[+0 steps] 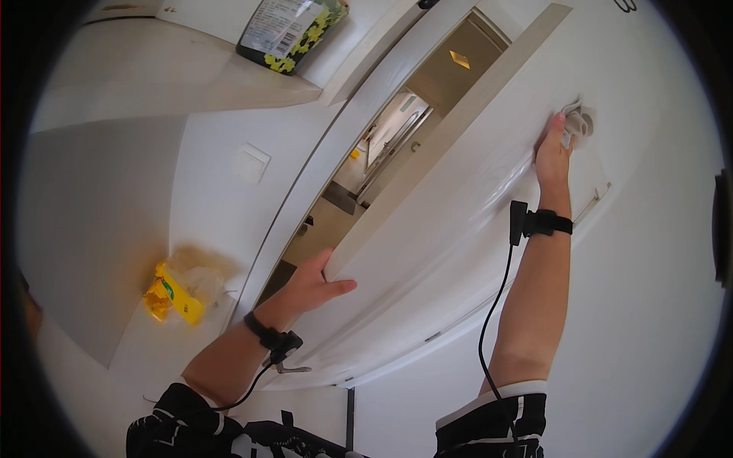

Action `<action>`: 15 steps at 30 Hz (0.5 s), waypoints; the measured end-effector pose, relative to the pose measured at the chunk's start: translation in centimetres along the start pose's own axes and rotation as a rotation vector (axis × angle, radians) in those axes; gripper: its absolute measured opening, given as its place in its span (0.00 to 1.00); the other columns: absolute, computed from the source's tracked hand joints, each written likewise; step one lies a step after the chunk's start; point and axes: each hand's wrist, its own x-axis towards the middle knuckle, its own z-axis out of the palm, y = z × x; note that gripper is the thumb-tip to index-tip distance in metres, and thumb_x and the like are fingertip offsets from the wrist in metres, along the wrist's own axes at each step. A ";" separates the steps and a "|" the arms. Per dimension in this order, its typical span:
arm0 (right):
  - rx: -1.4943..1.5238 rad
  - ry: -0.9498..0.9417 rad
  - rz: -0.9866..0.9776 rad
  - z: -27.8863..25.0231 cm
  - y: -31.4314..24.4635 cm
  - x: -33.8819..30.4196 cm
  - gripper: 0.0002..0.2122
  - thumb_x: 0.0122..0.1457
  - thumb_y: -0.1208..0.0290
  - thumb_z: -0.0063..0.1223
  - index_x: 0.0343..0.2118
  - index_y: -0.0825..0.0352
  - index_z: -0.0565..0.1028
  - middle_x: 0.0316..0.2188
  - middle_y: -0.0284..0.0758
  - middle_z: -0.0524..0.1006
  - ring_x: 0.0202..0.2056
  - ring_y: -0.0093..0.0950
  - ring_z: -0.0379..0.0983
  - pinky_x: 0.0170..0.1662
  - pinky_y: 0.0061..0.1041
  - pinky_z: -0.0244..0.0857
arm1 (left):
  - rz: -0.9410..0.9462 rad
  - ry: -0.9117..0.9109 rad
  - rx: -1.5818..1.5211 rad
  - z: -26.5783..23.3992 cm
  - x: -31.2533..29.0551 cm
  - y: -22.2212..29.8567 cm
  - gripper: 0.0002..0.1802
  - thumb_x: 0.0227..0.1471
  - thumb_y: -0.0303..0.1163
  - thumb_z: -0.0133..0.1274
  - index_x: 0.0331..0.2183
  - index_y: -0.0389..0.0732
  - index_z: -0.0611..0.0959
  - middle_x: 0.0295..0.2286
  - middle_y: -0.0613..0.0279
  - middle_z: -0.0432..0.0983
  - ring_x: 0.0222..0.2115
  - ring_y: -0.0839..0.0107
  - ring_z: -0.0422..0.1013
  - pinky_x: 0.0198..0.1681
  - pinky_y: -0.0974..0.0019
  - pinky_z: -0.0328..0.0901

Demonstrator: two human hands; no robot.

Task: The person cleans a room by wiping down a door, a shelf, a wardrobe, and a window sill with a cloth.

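Observation:
A white door (427,221) stands partly open, slanting across the view. My left hand (309,282) grips its edge, thumb on the near face and the other fingers hidden behind it. My right hand (554,149) reaches up and presses a crumpled whitish cloth or tissue (579,124) against the upper door face; which of the two it is I cannot tell. A metal lever handle (289,369) juts out low on the door, below my left wrist.
At upper left a dark bottle (289,34) with a flowered label stands on a shelf (229,72). A light switch (250,162) is on the wall. A yellow packet (179,296) in clear plastic lies at left. Black cables trail from both wristbands. Another room shows through the doorway gap.

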 end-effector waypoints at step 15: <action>-0.052 0.301 -0.264 4.8 -8.7 -6.2 0.46 0.60 0.33 0.45 0.66 0.75 0.59 0.67 0.51 0.57 0.68 0.52 0.45 0.70 0.55 0.36 | 0.214 0.084 0.013 1.5 -0.6 -1.2 0.27 0.52 0.35 0.68 0.50 0.36 0.76 0.37 0.63 0.77 0.37 0.78 0.70 0.41 0.70 0.67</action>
